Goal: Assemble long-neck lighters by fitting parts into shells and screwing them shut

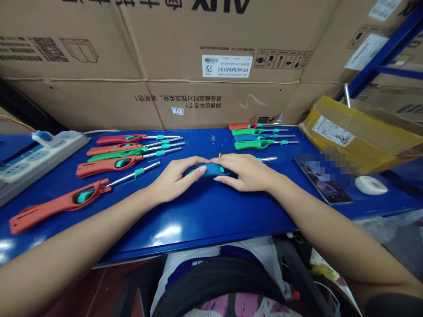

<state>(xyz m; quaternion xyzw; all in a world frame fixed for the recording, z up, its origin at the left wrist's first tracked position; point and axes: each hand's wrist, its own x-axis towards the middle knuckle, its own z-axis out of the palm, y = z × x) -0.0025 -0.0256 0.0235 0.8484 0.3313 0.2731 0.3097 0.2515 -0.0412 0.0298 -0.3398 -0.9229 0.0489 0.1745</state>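
Note:
Both of my hands are closed around a blue long-neck lighter (pixel 213 169) held just above the middle of the blue table. My left hand (pixel 178 178) grips the handle end, thumb lying along its near side. Around the trigger end is my right hand (pixel 243 171), which hides most of that part. The lighter's metal tube (pixel 269 158) sticks out to the right beyond my right hand. To the left lie several lighters, among them a nearby orange lighter (pixel 59 204) and a green lighter (pixel 115 154). Behind my right hand rests another group, including a green lighter (pixel 254 144).
A large cardboard box (pixel 178 53) walls off the back of the table (pixel 205 220). On the left stands a power strip (pixel 39 160). At right are a phone (pixel 320 180), a white mouse-like object (pixel 370 185) and a yellow-taped carton (pixel 350 132).

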